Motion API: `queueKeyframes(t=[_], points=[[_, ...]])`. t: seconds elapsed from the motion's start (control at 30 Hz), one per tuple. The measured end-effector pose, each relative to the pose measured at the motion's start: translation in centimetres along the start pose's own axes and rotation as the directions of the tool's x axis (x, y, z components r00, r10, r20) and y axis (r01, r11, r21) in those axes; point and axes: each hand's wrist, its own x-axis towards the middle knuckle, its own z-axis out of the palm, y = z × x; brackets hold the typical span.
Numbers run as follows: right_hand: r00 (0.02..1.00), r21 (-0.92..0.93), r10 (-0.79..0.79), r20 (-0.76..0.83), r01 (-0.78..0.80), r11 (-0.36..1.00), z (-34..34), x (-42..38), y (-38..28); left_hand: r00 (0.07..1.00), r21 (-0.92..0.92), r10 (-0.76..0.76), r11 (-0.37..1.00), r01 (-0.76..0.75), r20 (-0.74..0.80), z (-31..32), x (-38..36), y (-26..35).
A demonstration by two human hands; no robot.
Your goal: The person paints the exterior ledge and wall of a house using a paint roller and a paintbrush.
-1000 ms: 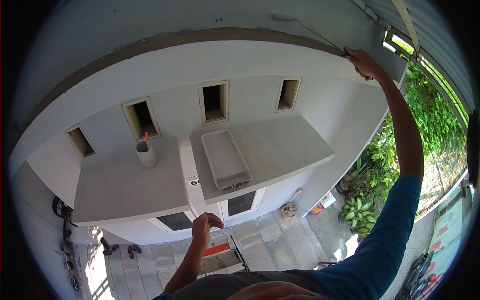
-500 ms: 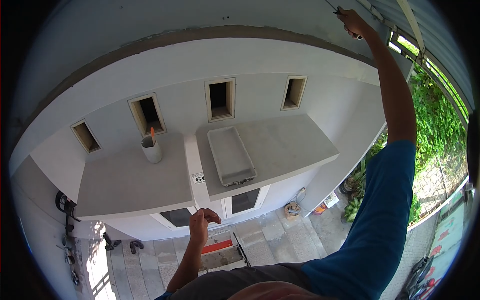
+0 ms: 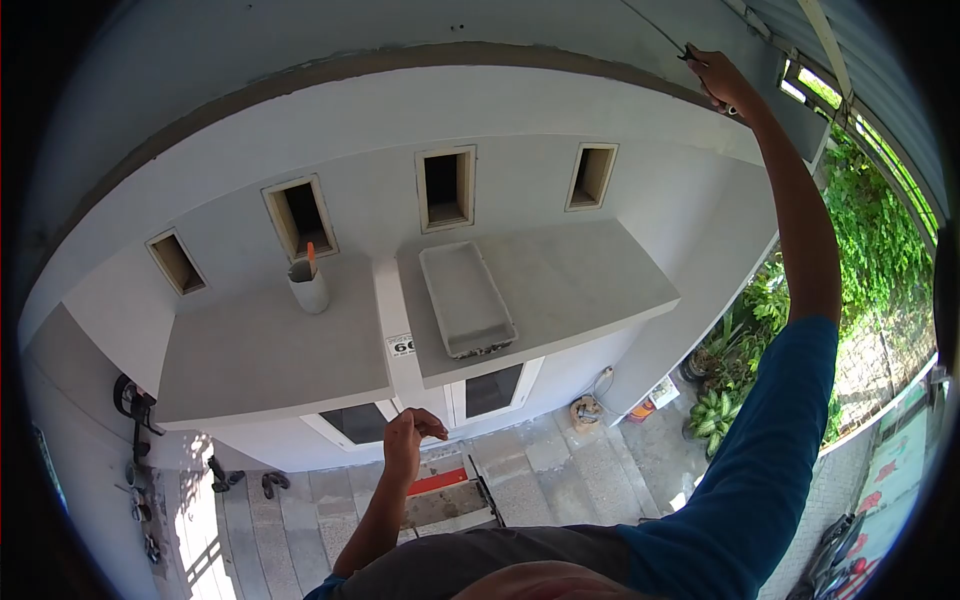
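Observation:
My right hand [image 3: 717, 80] is raised at the upper right, its fingers closed round the dark grip of what looks like a paint roller [image 3: 655, 28]. The roller's thin metal rod runs up and left along the grey upper wall [image 3: 340, 28], and its far end is outside the view. Lower down, my left hand [image 3: 408, 438] hovers in front of my body with curled fingers; nothing shows in it. Beyond that hand, a white paint tray [image 3: 470, 300] with dark smears at its near end lies on the right grey ledge [image 3: 590, 285].
A pale cup [image 3: 310, 292] with an orange-handled tool [image 3: 311, 258] stands on the left ledge [image 3: 270, 350]. Small framed openings [image 3: 447, 188] line the wall. Far below are the tiled floor [image 3: 540, 470], shoes [image 3: 272, 484], a red-edged platform [image 3: 440, 492] and potted plants [image 3: 715, 415].
My right hand has come down slightly and to the right, and more of the rod shows. The view has shifted a little. My left hand keeps its curled pose.

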Motion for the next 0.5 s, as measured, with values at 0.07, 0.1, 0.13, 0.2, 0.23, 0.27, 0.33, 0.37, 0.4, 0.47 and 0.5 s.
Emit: queueKeyframes(t=[0.07, 0.1, 0.13, 0.2, 0.23, 0.27, 0.33, 0.37, 0.4, 0.47, 0.5], points=[[0.999, 0.043, -0.037, -0.017, 0.037, 0.998, -1.0, 3.1, -1.0, 1.000, 0.024, 0.004, 1.000, -0.004, -0.024, -0.6, -0.1, 0.4], [0.999, 0.087, -0.024, -0.045, 0.028, 0.996, -1.4, 4.1, -2.6, 1.000, 0.026, 0.007, 1.000, -0.006, -0.028, -0.8, 0.0, 0.6], [0.998, 0.127, -0.008, -0.068, 0.017, 0.992, -1.3, 4.5, -3.7, 0.999, 0.028, 0.034, 0.999, -0.033, -0.034, -0.9, 0.0, 0.9], [0.997, 0.098, 0.005, -0.074, 0.002, 0.995, -0.5, 4.3, -4.4, 0.997, 0.024, 0.062, 0.998, -0.061, -0.049, -0.7, 0.1, 1.0], [0.996, 0.073, 0.018, -0.087, -0.011, 0.997, -0.2, 4.0, -4.6, 0.997, 0.024, 0.056, 0.998, -0.055, -0.048, -0.7, 0.1, 0.9], [0.996, 0.071, 0.022, -0.085, -0.016, 0.997, -0.1, 3.3, -4.0, 0.998, 0.015, 0.043, 0.999, -0.043, -0.041, -0.6, 0.2, 0.6], [0.999, -0.006, -0.039, -0.026, 0.039, 0.999, 0.0, 0.9, -2.6, 0.999, 0.001, 0.030, 1.000, -0.030, -0.032, -0.6, 0.1, 0.3], [0.999, -0.012, -0.037, -0.026, 0.036, 0.999, -0.2, -0.5, -2.5, 1.000, -0.005, 0.025, 1.000, -0.025, -0.017, -0.6, 0.0, 0.2], [0.998, -0.029, 0.011, 0.066, -0.009, 1.000, -0.7, -2.1, -2.5, 1.000, -0.012, 0.020, 1.000, -0.020, -0.001, -0.6, -0.1, 0.1], [0.985, -0.054, 0.071, 0.160, -0.063, 0.997, -1.0, -4.7, -2.2, 0.999, -0.029, 0.018, 0.999, -0.019, -0.028, -0.6, -0.4, 0.3], [0.980, -0.103, 0.088, 0.179, -0.070, 0.992, -0.9, -5.8, -2.1, 0.998, -0.040, 0.022, 0.999, -0.024, -0.058, -0.7, -0.6, 0.5]])
